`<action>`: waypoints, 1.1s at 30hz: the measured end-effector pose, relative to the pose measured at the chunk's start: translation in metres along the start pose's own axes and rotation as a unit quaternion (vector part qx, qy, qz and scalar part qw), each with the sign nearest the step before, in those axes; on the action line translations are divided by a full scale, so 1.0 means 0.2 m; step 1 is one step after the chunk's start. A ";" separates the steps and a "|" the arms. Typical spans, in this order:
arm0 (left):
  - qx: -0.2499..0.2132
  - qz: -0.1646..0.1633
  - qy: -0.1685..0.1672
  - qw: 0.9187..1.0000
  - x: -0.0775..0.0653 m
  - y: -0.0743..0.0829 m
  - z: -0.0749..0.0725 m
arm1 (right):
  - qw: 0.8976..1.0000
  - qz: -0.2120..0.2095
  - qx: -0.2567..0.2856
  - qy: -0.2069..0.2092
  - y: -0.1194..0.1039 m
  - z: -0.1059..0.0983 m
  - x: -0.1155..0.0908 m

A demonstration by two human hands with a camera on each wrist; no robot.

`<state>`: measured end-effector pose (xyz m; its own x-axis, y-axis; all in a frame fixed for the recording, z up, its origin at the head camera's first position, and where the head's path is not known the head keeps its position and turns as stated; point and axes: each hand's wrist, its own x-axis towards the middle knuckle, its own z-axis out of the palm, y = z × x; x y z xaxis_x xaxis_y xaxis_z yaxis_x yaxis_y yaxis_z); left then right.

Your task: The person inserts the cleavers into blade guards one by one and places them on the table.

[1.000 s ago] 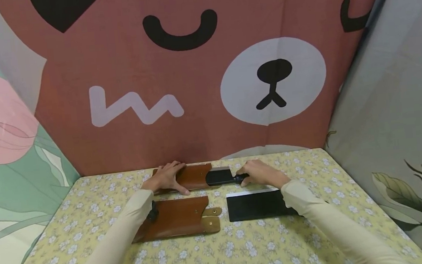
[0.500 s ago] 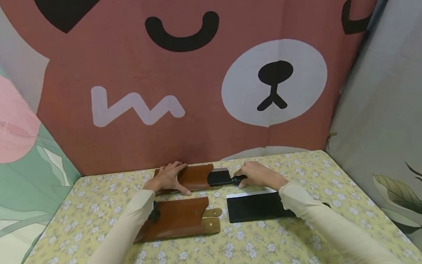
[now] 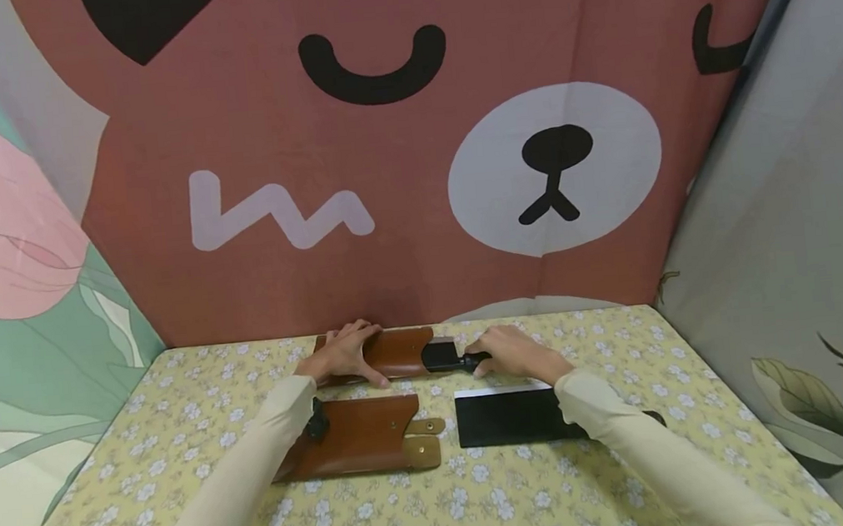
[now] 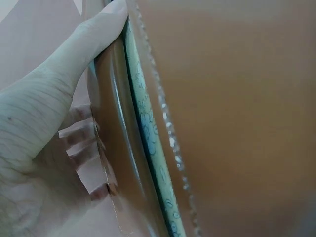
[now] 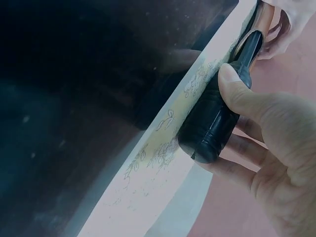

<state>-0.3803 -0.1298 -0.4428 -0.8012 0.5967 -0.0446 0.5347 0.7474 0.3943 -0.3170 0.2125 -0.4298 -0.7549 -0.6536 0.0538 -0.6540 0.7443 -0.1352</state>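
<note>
Blade now deeper in far sheath [image 3: 399,353] vs 1 s ago; insertion nearly done. R hand [image 3: 512,354] grips knife handle [image 5: 219,116]; L hand [image 3: 343,355] clamps sheath.

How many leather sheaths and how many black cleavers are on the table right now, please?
Brown leather sheaths: 2, the far sheath and the near sheath
Black cleavers: 2, the far cleaver partly in the far sheath, and the near cleaver
Total: 4
</note>
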 end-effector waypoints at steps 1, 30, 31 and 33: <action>0.000 0.003 0.000 1.000 0.00 0.00 0.00 | 1.000 -0.004 -0.002 0.002 0.00 0.00 0.00; 0.001 -0.003 -0.005 1.000 0.04 0.02 0.03 | 1.000 -0.010 -0.023 0.014 -0.03 -0.02 0.05; 0.002 -0.004 -0.006 1.000 0.03 0.03 0.02 | 1.000 -0.011 -0.023 0.014 -0.03 -0.02 0.06; 0.005 -0.007 -0.005 1.000 0.03 0.03 0.02 | 0.999 -0.020 -0.026 0.018 -0.03 -0.02 0.06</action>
<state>-0.3815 -0.1208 -0.4441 -0.8054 0.5898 -0.0589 0.5268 0.7579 0.3848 -0.3232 0.2005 -0.4242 -0.7293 -0.6778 0.0933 -0.6841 0.7249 -0.0809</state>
